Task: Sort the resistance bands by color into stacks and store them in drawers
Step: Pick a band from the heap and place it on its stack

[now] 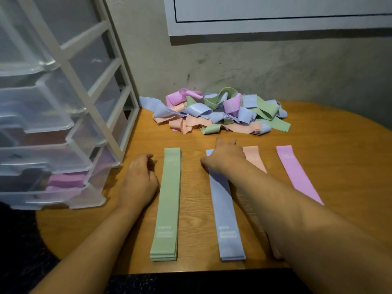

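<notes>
Left hand (140,177): loosely curled, empty, resting on bench (339,149) just beside green stack (167,200).
Right hand (224,159): fingers stretched, pinching nothing, over far end of blue stack (226,209), probably going to pile (216,112).
Sorted: peach stack (255,159) and pink stack (297,175) alongside, apart, keeping colors separate.
Drawers (48,145): at left, pink bands visible in the lowest.

Rounded wooden table (339,158), mottled grey wall (275,66), white panel (254,7) above, dim light
</notes>
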